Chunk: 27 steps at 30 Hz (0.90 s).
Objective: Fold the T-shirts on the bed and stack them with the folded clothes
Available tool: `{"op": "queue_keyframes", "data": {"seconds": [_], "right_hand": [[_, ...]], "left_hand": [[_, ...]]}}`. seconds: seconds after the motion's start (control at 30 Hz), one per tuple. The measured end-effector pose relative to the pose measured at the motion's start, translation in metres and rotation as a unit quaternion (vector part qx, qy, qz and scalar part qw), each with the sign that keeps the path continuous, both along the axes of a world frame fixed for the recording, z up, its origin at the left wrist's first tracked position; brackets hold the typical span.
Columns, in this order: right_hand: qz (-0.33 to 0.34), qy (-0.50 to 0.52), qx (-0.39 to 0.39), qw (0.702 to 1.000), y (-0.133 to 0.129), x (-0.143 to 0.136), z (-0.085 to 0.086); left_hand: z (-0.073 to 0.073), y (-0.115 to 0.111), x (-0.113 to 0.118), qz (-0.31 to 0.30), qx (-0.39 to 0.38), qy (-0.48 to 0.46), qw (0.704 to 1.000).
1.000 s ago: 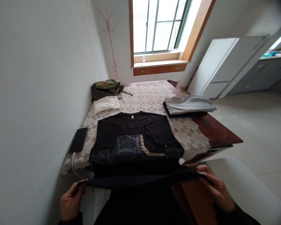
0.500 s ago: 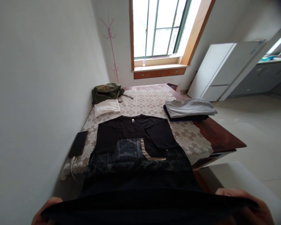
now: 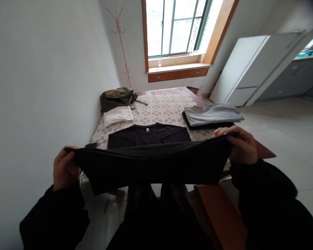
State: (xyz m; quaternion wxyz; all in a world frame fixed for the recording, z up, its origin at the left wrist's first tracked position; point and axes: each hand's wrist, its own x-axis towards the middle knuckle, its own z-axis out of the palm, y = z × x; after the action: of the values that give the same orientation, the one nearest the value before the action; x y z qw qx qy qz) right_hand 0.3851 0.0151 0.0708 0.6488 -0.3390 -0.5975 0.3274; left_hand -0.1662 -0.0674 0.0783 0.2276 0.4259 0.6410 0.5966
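Observation:
A black T-shirt (image 3: 151,166) is stretched between my two hands, its hem lifted and held over the near part of the table. Its collar and shoulders still lie flat on the lace tablecloth (image 3: 161,106), with a small white label at the neck. My left hand (image 3: 66,166) pinches one corner of the hem, near the wall. At the opposite corner, my right hand (image 3: 240,144) grips the cloth between thumb and fingers. The raised fabric hides the shirt's printed front and most of the phone (image 3: 91,146) on the left.
A folded white cloth (image 3: 118,116) and a green backpack (image 3: 117,98) sit at the table's left. To the right lies a stack of folded clothes with a grey garment (image 3: 212,114) on top. The wall (image 3: 47,86) runs close along the left; a fridge (image 3: 250,69) stands far right.
Both hands have come up and forward, away from my body, carrying the shirt's hem up off the near edge. The raised cloth now covers the print and much of the phone.

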Motion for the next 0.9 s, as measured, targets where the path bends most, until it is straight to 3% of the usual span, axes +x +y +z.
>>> {"op": "queue_keyframes", "data": {"seconds": [0.07,0.13,0.23,0.3,0.37,0.47,0.53,0.7,0.8,0.9], "right_hand": [[-0.026,-0.049,-0.007,0.998,0.044,0.002,0.004],[-0.061,-0.181,-0.041,0.981,0.084,0.001,-0.001],[-0.117,-0.395,-0.063,0.909,0.131,-0.006,-0.023],[-0.125,-0.475,-0.065,0.869,0.151,-0.011,-0.04],[-0.095,-0.485,-0.062,0.867,0.164,-0.011,-0.052],[-0.044,-0.434,-0.048,0.898,0.181,-0.005,-0.057],[-0.056,-0.434,-0.045,0.898,0.195,-0.002,-0.058],[-0.13,-0.567,-0.018,0.813,0.219,-0.013,-0.078],[-0.145,-0.588,-0.009,0.796,0.222,-0.02,-0.096],[-0.17,-0.589,-0.01,0.79,0.221,-0.02,-0.107]], "left_hand": [[0.003,0.044,-0.009,-0.02,0.048,0.001,0.999],[-0.004,0.087,-0.016,-0.049,-0.015,0.052,0.997],[-0.03,0.141,-0.019,-0.108,-0.125,0.082,0.983],[-0.047,0.165,-0.021,-0.134,-0.156,0.081,0.975],[-0.057,0.182,-0.027,-0.152,-0.155,0.059,0.974],[-0.057,0.203,-0.041,-0.154,-0.121,0.005,0.981],[-0.057,0.219,-0.047,-0.144,-0.121,-0.008,0.982],[-0.081,0.252,-0.046,-0.108,-0.216,0.093,0.966],[-0.102,0.257,-0.045,-0.079,-0.178,0.118,0.974],[-0.113,0.255,-0.05,-0.08,-0.149,0.102,0.98]]}}
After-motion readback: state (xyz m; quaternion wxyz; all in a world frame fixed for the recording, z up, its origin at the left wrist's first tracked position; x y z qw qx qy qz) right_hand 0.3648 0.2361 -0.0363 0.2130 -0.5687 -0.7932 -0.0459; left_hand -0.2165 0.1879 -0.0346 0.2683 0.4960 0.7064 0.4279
